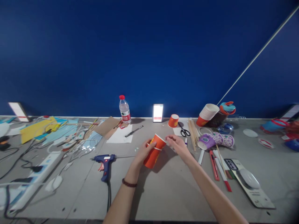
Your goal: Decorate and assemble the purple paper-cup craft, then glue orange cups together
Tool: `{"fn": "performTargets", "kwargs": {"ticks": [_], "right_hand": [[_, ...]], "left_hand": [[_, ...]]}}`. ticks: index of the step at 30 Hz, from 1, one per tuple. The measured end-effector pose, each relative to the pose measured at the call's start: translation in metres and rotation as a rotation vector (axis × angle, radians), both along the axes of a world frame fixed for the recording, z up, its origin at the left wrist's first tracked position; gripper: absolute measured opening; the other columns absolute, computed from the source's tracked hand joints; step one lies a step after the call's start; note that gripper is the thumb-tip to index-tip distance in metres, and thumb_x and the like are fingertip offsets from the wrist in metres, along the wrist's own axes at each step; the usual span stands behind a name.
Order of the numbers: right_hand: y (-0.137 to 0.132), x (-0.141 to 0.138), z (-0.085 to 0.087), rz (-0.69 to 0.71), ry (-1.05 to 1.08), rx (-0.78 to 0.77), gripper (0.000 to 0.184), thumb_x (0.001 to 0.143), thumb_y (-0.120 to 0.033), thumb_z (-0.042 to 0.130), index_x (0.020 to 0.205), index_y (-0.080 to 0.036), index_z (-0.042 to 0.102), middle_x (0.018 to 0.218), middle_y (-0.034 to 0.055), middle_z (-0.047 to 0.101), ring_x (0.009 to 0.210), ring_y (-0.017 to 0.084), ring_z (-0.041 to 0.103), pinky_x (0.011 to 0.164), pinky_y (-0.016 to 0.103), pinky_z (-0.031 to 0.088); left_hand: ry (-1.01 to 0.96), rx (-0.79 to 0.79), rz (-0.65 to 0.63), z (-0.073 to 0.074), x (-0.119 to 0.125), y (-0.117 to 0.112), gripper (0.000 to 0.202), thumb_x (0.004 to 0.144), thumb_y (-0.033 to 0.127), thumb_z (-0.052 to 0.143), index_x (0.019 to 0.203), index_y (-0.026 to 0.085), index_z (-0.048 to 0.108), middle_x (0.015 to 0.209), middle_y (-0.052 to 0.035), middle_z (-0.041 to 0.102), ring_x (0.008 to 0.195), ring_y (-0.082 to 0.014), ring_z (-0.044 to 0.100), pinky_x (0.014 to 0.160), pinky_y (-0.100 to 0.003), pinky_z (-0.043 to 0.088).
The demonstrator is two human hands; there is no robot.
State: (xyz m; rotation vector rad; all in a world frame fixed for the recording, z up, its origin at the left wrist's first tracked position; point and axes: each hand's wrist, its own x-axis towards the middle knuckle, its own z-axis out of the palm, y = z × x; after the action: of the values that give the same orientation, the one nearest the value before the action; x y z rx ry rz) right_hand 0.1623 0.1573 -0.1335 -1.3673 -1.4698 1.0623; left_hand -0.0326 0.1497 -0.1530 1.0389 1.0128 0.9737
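Note:
My left hand [143, 152] is wrapped round an orange paper cup [154, 154] held tilted just above the grey table [168, 189]. My right hand [177, 145] pinches something thin and pale at the cup's rim; I cannot make out what it is. A dark bead bracelet [129, 183] circles my left wrist. A blue glue gun [105, 161] lies to the left of the cup, its cord running toward me.
Water bottle [124, 109], small orange cup [173, 120], scissors [184, 130], wooden sticks [193, 133], stacked cups [206, 114] and purple cups [213, 140] lie behind. Pens, a cutter [213, 165] and a packaged item [249, 182] sit right. Power strip [35, 177], cables and coloured paper [39, 129] fill the left.

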Motion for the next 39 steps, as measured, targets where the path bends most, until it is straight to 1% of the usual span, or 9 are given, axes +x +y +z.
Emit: {"fn": "performTargets", "kwargs": {"ticks": [4, 8, 15, 18, 22, 27, 31, 35, 39], "right_hand": [[-0.022, -0.002, -0.006, 0.226, -0.064, -0.155, 0.043, 0.076, -0.05, 0.064, 0.105, -0.017, 0.066, 0.043, -0.0092, 0.039, 0.039, 0.008, 0.031, 0.041, 0.021, 0.023], [-0.023, 0.001, -0.016, 0.36, -0.061, -0.179, 0.037, 0.072, -0.041, 0.07, 0.1, -0.016, 0.07, 0.053, -0.0048, 0.052, 0.045, 0.009, 0.038, 0.043, 0.021, 0.029], [-0.024, 0.005, -0.017, 0.366, -0.061, -0.168, 0.013, 0.073, -0.025, 0.061, 0.076, -0.015, 0.069, 0.056, -0.0027, 0.057, 0.049, 0.01, 0.045, 0.045, 0.021, 0.033], [-0.026, 0.004, -0.017, 0.338, -0.052, -0.175, 0.011, 0.071, -0.023, 0.061, 0.071, -0.015, 0.067, 0.055, -0.0022, 0.058, 0.047, 0.01, 0.046, 0.044, 0.021, 0.034], [-0.029, 0.001, -0.018, 0.302, -0.04, -0.185, 0.014, 0.073, -0.027, 0.061, 0.071, -0.014, 0.066, 0.057, -0.0013, 0.06, 0.048, 0.01, 0.047, 0.044, 0.021, 0.035], [-0.03, 0.001, -0.019, 0.301, -0.032, -0.185, 0.019, 0.074, -0.032, 0.064, 0.076, -0.014, 0.068, 0.059, 0.0, 0.061, 0.049, 0.011, 0.049, 0.045, 0.021, 0.036], [-0.028, 0.001, -0.022, 0.288, 0.006, -0.193, 0.017, 0.073, -0.029, 0.064, 0.079, -0.014, 0.069, 0.06, 0.0004, 0.062, 0.05, 0.011, 0.05, 0.045, 0.021, 0.036], [-0.028, 0.0, -0.024, 0.283, 0.083, -0.219, 0.017, 0.073, -0.029, 0.064, 0.081, -0.014, 0.07, 0.061, 0.0008, 0.064, 0.051, 0.011, 0.053, 0.046, 0.021, 0.038], [-0.028, -0.002, -0.021, 0.275, 0.089, -0.217, 0.016, 0.073, -0.027, 0.064, 0.081, -0.015, 0.07, 0.062, 0.0007, 0.065, 0.051, 0.012, 0.054, 0.046, 0.021, 0.039]], "left_hand": [[0.035, 0.011, -0.091, 0.0, 0.0, -0.002, 0.046, 0.075, 0.053, 0.065, 0.103, 0.017, 0.062, 0.085, -0.005, 0.067, 0.067, -0.0168, 0.061, 0.061, -0.027, 0.048], [0.132, 0.021, -0.094, -0.002, 0.001, -0.001, 0.045, 0.072, 0.053, 0.067, 0.098, 0.016, 0.066, 0.084, -0.0062, 0.068, 0.067, -0.0176, 0.06, 0.062, -0.027, 0.047], [0.219, 0.015, -0.119, -0.001, 0.004, -0.001, 0.042, 0.078, 0.054, 0.058, 0.096, 0.017, 0.068, 0.089, -0.007, 0.07, 0.077, -0.0216, 0.062, 0.07, -0.031, 0.047], [0.221, 0.06, -0.08, -0.001, 0.003, 0.001, 0.044, 0.08, 0.057, 0.053, 0.088, 0.017, 0.069, 0.09, -0.0074, 0.07, 0.087, -0.0242, 0.061, 0.08, -0.033, 0.046], [0.121, -0.008, -0.085, -0.007, 0.0, 0.005, 0.053, 0.081, 0.062, 0.047, 0.096, 0.016, 0.069, 0.096, -0.0083, 0.071, 0.094, -0.026, 0.062, 0.088, -0.037, 0.045], [0.002, -0.172, -0.059, -0.01, -0.001, 0.006, 0.053, 0.081, 0.063, 0.047, 0.1, 0.018, 0.068, 0.095, -0.0065, 0.071, 0.089, -0.0231, 0.064, 0.084, -0.034, 0.048], [0.056, -0.082, -0.115, -0.002, -0.003, 0.002, 0.049, 0.079, 0.058, 0.056, 0.101, 0.016, 0.068, 0.095, -0.0078, 0.071, 0.085, -0.0227, 0.064, 0.08, -0.034, 0.049], [0.074, -0.076, -0.21, 0.002, -0.005, -0.002, 0.053, 0.072, 0.048, 0.069, 0.117, 0.022, 0.061, 0.096, -0.0066, 0.07, 0.072, -0.0194, 0.063, 0.068, -0.031, 0.05], [0.079, -0.058, -0.199, 0.002, -0.005, -0.004, 0.052, 0.07, 0.045, 0.07, 0.117, 0.023, 0.061, 0.095, -0.0066, 0.07, 0.07, -0.0188, 0.063, 0.064, -0.029, 0.049]]}}
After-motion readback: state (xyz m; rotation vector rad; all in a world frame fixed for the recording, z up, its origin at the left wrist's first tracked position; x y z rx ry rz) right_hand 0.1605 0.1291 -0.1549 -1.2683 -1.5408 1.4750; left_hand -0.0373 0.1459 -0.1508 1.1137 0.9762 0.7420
